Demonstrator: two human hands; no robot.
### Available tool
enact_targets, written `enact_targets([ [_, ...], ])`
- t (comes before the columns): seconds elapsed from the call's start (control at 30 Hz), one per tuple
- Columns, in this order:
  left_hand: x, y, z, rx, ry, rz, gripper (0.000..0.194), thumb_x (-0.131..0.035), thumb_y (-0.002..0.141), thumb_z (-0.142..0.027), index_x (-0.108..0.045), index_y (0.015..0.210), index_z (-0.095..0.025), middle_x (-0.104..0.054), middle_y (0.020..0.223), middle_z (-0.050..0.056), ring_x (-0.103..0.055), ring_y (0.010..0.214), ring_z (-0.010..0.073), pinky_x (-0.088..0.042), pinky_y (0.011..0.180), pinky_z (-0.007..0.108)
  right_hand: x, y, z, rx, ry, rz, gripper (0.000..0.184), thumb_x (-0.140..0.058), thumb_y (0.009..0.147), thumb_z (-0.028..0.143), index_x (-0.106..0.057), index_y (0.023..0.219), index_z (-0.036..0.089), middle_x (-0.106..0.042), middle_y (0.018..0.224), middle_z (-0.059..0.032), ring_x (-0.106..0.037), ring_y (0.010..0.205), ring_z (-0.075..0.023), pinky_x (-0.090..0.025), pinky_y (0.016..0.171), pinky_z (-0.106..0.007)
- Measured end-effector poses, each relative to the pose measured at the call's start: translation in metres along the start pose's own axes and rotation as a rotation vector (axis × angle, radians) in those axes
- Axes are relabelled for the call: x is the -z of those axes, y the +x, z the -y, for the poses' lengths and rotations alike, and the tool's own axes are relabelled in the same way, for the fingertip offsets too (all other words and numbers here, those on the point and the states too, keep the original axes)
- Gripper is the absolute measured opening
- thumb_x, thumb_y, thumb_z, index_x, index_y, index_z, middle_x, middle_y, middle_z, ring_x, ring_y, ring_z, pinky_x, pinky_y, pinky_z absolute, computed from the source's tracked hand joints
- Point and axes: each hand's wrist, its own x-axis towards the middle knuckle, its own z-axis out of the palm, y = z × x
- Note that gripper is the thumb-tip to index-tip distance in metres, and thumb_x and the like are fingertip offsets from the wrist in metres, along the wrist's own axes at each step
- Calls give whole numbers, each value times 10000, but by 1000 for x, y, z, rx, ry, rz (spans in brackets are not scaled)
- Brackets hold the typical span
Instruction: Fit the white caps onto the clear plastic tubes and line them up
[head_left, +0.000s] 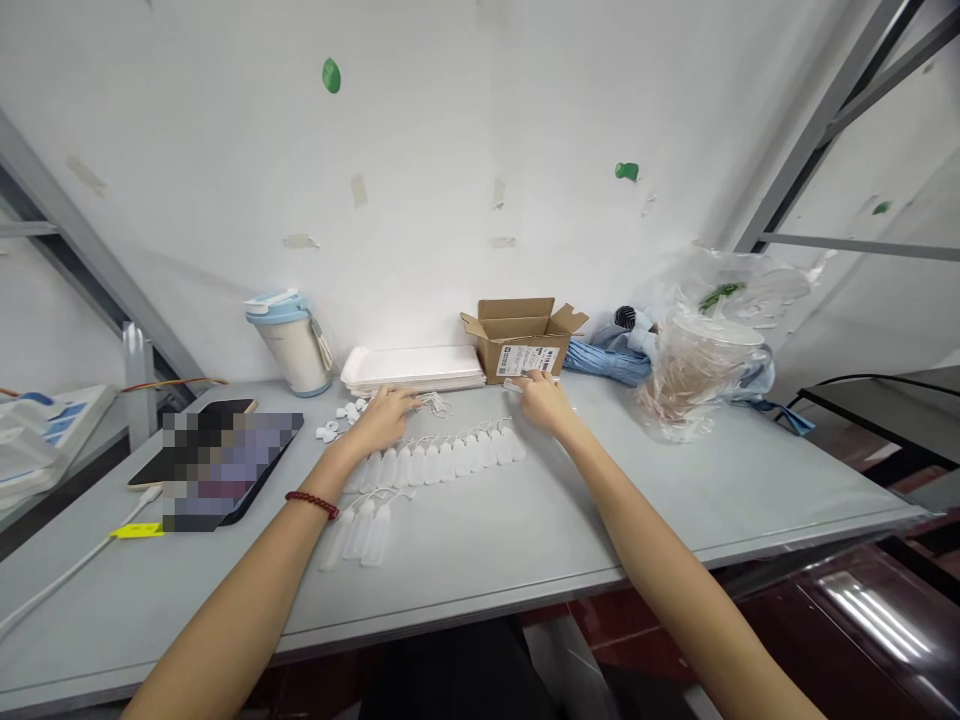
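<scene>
My left hand (382,420) reaches over the left end of the row, its fingers stretched toward a small pile of white strings (436,404). Just in front of the cardboard box (525,345), my right hand (546,402) has its fingers bent down on something clear, mostly hidden beneath them. A row of translucent plastic tubes (435,463) with white string loops lies between my forearms. Nearer to me are a few more such tubes (376,535), partly beside my left wrist. Small white caps (328,431) lie scattered left of my left hand.
Behind my hands is a stack of flat white trays (416,368). A cream-and-blue tumbler (296,345), two phones (259,470) and a white cable (67,575) are at the left. Blue cloth (611,358) and a plastic-wrapped container (697,360) stand at the right.
</scene>
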Motion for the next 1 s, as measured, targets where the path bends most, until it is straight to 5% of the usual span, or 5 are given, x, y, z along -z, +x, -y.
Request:
enact_targets([
  [0.4,7,-6,-6,-2,29,32,458,-383,722,-78,-680,1055,-182,-679,1067,71,-504,1047,262,-414,934,380,-5,0,4,45,30,101,339,-387,888,162,-597,1154,172,-585,1155,-161,-506,1098,-291,-358,899,-459],
  [0.67,4,-9,-7,15,-7,50,417,-412,700,-76,-693,987,-188,-681,1081,56,-497,1030,269,-403,920,403,-17,4,4,102,37,44,379,-383,918,219,-527,1265,269,-372,1422,-122,-341,1273,-295,-333,951,-458],
  [1.0,9,-10,-9,25,-6,-2,377,-397,724,-92,-709,923,-162,-677,1071,85,-508,1042,283,-402,935,424,-13,6,6,93,60,28,339,-420,892,194,-576,1194,203,-579,1171,-141,-452,1130,-292,-343,881,-398],
])
